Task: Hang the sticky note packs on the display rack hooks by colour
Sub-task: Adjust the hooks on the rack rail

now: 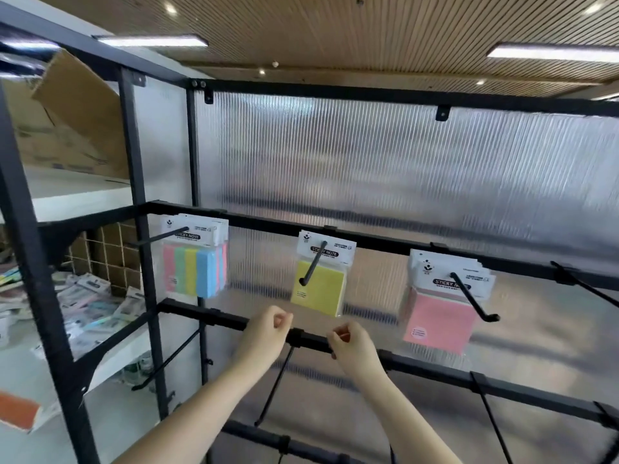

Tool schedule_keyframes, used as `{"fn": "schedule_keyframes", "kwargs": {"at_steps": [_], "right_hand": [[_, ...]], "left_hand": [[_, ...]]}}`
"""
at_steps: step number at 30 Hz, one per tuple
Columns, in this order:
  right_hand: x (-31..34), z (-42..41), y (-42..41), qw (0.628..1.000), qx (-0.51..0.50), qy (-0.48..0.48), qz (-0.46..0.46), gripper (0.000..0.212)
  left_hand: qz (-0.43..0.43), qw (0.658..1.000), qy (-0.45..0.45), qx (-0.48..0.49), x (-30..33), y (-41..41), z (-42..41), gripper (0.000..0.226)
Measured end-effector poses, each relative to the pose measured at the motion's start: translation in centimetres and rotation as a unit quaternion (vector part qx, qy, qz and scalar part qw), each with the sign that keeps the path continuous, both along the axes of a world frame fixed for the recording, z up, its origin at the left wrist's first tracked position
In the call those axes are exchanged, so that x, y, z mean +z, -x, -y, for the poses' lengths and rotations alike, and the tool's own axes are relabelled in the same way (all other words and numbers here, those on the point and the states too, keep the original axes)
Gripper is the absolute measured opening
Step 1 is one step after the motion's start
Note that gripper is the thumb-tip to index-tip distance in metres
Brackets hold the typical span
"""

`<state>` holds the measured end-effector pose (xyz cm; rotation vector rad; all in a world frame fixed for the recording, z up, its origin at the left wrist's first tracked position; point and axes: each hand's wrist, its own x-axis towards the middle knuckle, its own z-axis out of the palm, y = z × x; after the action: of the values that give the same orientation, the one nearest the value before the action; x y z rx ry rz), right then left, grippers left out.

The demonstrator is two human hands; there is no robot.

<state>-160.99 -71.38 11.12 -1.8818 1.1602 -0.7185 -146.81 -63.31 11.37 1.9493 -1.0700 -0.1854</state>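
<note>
Yellow pack (pixel 318 287) hangs directly above your two curled, empty hands.
Left hand (pixel 268 333) and right hand (pixel 350 343) equally near (spare packs (pixel 90 306) far left).

**A:** what's on the display rack (pixel 368 241) rn?

**B:** upper bar's got three loaded hooks, all above the fingers (pixel 279 318): multicolour packs (pixel 196 266) up-left, a yellow pack (pixel 318 289) right above them, pink packs (pixel 440 316) off to the right.

**A:** and the lower bar (pixel 214 316)?

**B:** runs right behind the fingertips, its hooks bare. Side shelf (pixel 110 349) far left holds a loose pile of packs (pixel 90 306).
</note>
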Motion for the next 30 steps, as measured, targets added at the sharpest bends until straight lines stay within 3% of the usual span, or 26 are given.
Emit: {"fn": "schedule_keyframes", "kwargs": {"at_steps": [8, 18, 21, 30], "right_hand": [[-0.2, -4.6, -1.8, 0.993, 0.107, 0.045, 0.025, 0.014], [0.2, -13.4, -9.3, 0.962, 0.237, 0.134, -0.014, 0.024], [0.8, -16.8, -11.8, 0.951, 0.269, 0.153, -0.003, 0.012], [0.4, -26.2, -20.1, 0.924, 0.345, 0.163, 0.002, 0.009]], "left_hand": [[0.097, 0.994, -0.021, 0.05, -1.1, -0.9, -7.5, 0.018], [0.128, 0.985, -0.011, 0.117, -1.1, -5.3, -17.3, 0.013], [0.129, 0.982, -0.011, 0.134, -1.1, -7.6, -20.6, 0.011], [0.128, 0.976, -0.008, 0.178, -1.4, -16.2, -29.5, 0.008]]}}
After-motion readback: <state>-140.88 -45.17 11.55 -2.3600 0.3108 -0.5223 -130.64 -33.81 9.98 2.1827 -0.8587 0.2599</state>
